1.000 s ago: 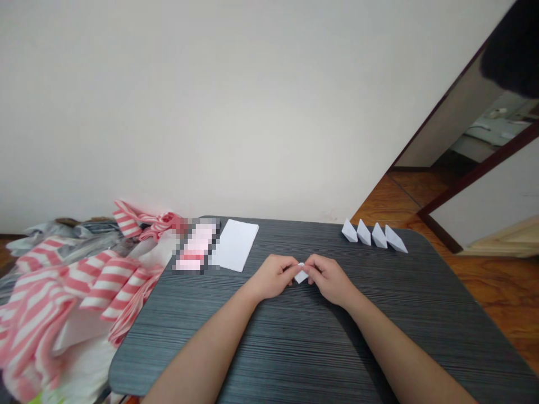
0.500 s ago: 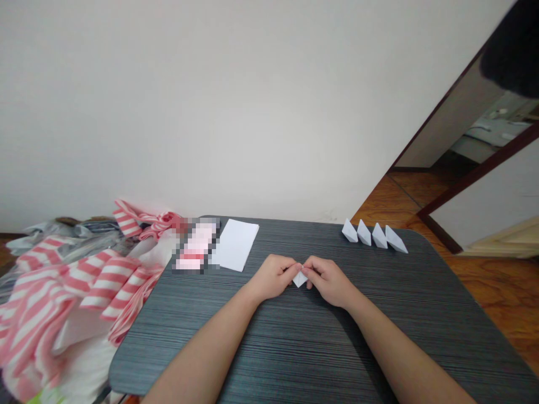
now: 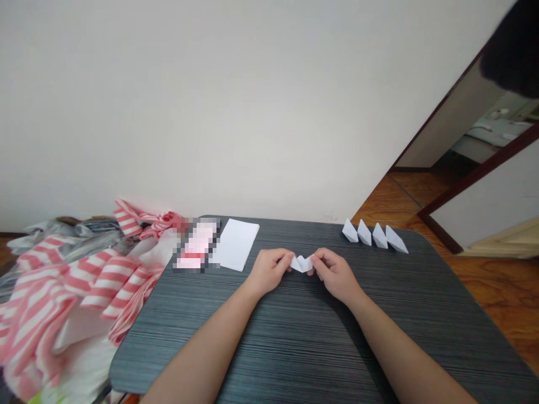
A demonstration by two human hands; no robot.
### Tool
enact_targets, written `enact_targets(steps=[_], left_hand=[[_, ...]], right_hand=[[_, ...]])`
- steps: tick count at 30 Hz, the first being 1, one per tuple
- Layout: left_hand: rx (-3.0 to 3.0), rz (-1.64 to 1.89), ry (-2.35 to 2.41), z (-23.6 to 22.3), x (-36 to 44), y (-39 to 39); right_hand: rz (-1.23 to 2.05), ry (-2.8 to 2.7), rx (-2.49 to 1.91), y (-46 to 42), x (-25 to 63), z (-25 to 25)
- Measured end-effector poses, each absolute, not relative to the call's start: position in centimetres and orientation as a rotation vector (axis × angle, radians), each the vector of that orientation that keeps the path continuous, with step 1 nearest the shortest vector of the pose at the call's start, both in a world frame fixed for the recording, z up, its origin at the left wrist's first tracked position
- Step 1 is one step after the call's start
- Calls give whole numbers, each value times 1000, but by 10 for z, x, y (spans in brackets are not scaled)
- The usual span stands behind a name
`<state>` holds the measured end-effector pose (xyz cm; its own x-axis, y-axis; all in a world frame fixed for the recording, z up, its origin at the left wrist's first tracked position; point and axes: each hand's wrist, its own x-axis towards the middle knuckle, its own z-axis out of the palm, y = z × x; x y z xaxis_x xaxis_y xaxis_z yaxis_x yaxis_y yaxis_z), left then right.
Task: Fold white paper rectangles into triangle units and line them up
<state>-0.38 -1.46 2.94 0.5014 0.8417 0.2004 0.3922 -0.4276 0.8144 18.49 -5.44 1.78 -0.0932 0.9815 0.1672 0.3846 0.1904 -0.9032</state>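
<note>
A small white folded paper boat (image 3: 302, 264) is stretched between my two hands over the middle of the table. Its left end is pinched by my left hand (image 3: 272, 270), thumb on top. At the other end, my right hand (image 3: 334, 273) grips it between thumb and fingers. A short peak shows at the boat's centre, while both tips are hidden under my fingers. Several finished-looking paper boats (image 3: 362, 233) stand in a row at the table's far right. To the left of my hands lies a stack of white paper (image 3: 238, 244).
The dark wood-grain table (image 3: 286, 348) has its far edge near a white wall (image 3: 269, 112). A pixelated pink item (image 3: 197, 245) lies beside the paper. Red-and-white striped cloth (image 3: 101, 280) is heaped left of the table. At right are a wooden floor (image 3: 497, 286) and a doorway.
My hands have moved apart and slightly away from me, drawing the paper ends outward. The folded diamond has opened into a wider boat shape with a central peak.
</note>
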Motion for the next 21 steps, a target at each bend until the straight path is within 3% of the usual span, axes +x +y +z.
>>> enact_targets(steps=[21], left_hand=[[1173,1009,732,11,2,-3]], right_hand=[[1025,-1230,-1261,-47,185,1]])
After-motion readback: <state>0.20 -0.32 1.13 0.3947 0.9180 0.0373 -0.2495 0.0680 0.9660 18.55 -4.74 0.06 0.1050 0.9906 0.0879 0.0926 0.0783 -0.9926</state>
